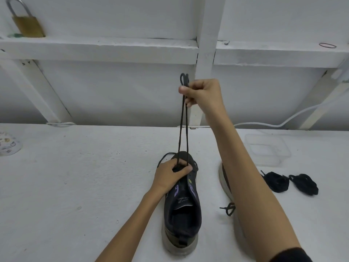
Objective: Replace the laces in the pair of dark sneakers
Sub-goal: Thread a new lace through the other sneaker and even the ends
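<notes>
Two strands of soft, light lace [181, 127] run taut from the sneaker [182, 208] near the table's [75, 186] front edge, left hand [170, 175] gripping its forefoot, right hand [204, 93] pinching them high; best held near the ends.

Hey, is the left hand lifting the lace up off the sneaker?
No, the right hand pinches the lace up high, while the left hand grips the sneaker on the table.
</notes>
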{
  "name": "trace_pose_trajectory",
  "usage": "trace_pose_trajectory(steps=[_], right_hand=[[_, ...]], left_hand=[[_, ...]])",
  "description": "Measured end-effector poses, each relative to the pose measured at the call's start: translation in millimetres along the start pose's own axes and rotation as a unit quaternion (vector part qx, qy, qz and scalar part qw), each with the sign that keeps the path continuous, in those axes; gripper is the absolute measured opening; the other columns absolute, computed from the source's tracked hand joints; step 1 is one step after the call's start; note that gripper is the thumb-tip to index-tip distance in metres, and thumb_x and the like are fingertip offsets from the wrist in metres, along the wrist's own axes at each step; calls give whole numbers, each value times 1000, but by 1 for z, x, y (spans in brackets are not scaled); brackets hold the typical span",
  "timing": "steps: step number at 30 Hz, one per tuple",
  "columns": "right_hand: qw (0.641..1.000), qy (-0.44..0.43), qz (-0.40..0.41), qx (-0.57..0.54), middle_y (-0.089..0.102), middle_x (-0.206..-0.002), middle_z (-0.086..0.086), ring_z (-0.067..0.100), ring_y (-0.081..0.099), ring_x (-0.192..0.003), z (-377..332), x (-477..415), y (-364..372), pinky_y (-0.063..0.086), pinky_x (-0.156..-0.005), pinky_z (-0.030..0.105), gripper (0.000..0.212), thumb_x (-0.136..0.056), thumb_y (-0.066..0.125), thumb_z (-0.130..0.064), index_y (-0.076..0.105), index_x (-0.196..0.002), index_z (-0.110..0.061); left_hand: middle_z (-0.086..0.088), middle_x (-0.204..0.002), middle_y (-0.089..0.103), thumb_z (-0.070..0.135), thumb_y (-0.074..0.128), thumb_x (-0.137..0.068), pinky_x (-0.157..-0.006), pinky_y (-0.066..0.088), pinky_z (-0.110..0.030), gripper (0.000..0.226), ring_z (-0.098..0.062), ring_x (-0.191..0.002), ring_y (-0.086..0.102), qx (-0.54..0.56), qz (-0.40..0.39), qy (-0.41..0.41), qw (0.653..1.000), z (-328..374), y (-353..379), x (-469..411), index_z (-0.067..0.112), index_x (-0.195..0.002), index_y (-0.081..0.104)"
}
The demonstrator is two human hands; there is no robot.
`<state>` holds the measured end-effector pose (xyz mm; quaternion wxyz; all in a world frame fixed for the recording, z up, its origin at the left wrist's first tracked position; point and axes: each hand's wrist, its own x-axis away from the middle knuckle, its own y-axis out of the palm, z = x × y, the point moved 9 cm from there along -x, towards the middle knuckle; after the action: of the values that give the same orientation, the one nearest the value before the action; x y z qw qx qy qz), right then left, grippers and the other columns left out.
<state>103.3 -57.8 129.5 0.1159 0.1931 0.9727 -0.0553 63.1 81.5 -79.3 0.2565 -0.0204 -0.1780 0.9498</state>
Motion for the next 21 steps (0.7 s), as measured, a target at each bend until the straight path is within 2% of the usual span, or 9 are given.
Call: trace_pose_trajectory(steps=[3, 5, 6, 8, 9, 11, 14, 17, 21], right_hand=[[996, 52, -47, 58, 64, -73, 12, 17, 64, -56, 33, -8, 15, 57, -57, 24, 12, -89, 65, 1, 67, -97, 10], [970, 143, -74, 180, 65, -90, 16, 24, 66, -67, 85, -7, 8, 61, -66, 36, 21, -93, 54, 4, 61, -113, 8], [937, 195, -96, 275, 66, -95, 18, 29, 68, -71, 115, -3, 0, 61, -70, 43, 22, -93, 52, 3, 58, -114, 8], [842, 312, -167, 406, 68, -94, 24, 38, 71, -73, 164, 24, -16, 59, -75, 53, 23, -93, 54, -3, 51, -114, 8], [802, 367, -209, 422, 69, -92, 28, 40, 72, -73, 182, 43, -20, 59, -76, 53, 27, -94, 55, -5, 47, -116, 8], [773, 431, -259, 387, 69, -89, 31, 39, 72, -73, 202, 73, -19, 60, -73, 50, 34, -95, 54, -6, 43, -123, 10], [811, 427, -236, 323, 70, -90, 26, 33, 70, -69, 205, 81, -18, 61, -70, 43, 25, -93, 50, 2, 54, -116, 11], [849, 408, -193, 275, 67, -84, 23, 29, 65, -65, 203, 79, -22, 60, -73, 42, 18, -87, 52, 10, 54, -98, -4], [918, 360, -75, 146, 60, -86, 16, 22, 59, -66, 190, 69, -28, 55, -57, 33, 22, -85, 54, 10, 57, -102, -4]], left_hand=[[18, -92, 73, 32, 71, -85, -84, 47, -12, 11, 6, -90, 64, 5, -6, 1, 1000, 1, 1, -1, 25, -93, 75], [18, -91, 73, 31, 69, -87, -81, 46, -10, 9, 7, -88, 64, -2, 1, 6, 1000, 2, 1, -1, 25, -91, 75], [19, -90, 72, 32, 69, -87, -80, 46, -10, 9, 7, -88, 64, -5, 7, 4, 1000, 1, 1, -1, 26, -90, 74], [18, -89, 73, 33, 69, -86, -78, 47, -11, 9, 6, -86, 64, -6, 15, -1, 1000, 0, 1, -1, 26, -88, 74], [17, -88, 73, 34, 69, -86, -77, 48, -13, 10, 5, -85, 65, -10, 18, -2, 1000, -1, 1, -2, 25, -88, 74], [16, -86, 72, 37, 69, -86, -76, 49, -15, 13, 4, -84, 64, -22, 20, -3, 1000, -1, 1, -3, 25, -87, 73], [16, -85, 72, 38, 68, -86, -75, 48, -16, 13, 4, -84, 64, -33, 22, -5, 999, -1, 1, -3, 26, -87, 73], [17, -87, 72, 39, 68, -86, -79, 49, -18, 12, 4, -86, 64, -38, 22, -8, 999, -2, 1, -2, 28, -88, 73], [19, -89, 72, 38, 68, -86, -82, 51, -22, 8, 4, -88, 65, -37, 19, -3, 999, -1, 2, -2, 31, -87, 73]])
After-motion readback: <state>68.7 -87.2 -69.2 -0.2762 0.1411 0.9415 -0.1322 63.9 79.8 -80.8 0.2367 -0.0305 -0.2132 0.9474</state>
